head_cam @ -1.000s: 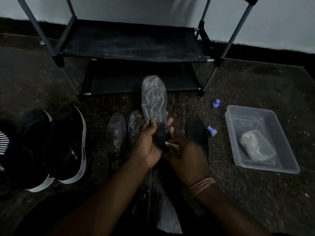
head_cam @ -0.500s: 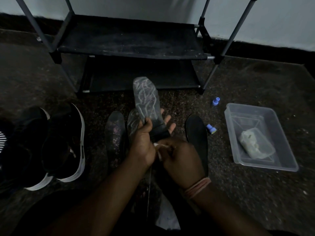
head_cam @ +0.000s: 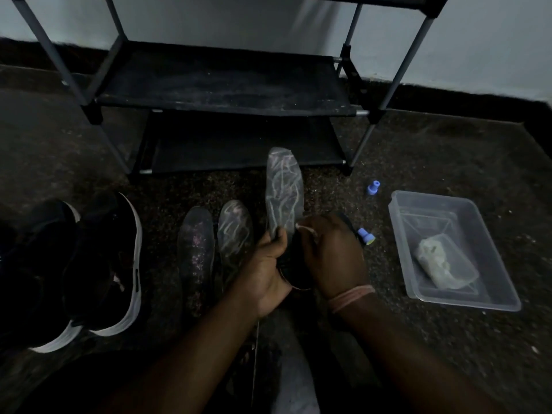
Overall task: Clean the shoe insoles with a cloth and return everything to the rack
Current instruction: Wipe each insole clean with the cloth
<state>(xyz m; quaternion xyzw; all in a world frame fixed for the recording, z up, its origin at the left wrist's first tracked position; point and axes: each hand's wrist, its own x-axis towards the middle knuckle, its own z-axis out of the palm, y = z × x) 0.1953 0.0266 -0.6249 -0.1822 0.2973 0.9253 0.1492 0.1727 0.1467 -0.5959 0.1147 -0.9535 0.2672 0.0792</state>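
Observation:
My left hand (head_cam: 265, 264) grips the heel end of a grey patterned insole (head_cam: 283, 192), holding it upright with the toe pointing at the rack. My right hand (head_cam: 331, 255) pinches a small pale cloth (head_cam: 303, 228) against the insole's right edge near the heel. Two more insoles lie on the floor just left of my hands: a dark speckled one (head_cam: 195, 252) and a grey streaked one (head_cam: 234, 231). The black two-shelf shoe rack (head_cam: 224, 100) stands ahead against the wall.
A pair of black sneakers with white soles (head_cam: 104, 264) sits at the left. A clear plastic tub (head_cam: 448, 252) holding a pale wad lies at the right. Two small blue caps (head_cam: 373, 187) (head_cam: 366, 236) lie on the dark floor between.
The held insole has swung from leaning left to upright and further right. My right hand has slid up from the heel along the insole's right edge with the cloth.

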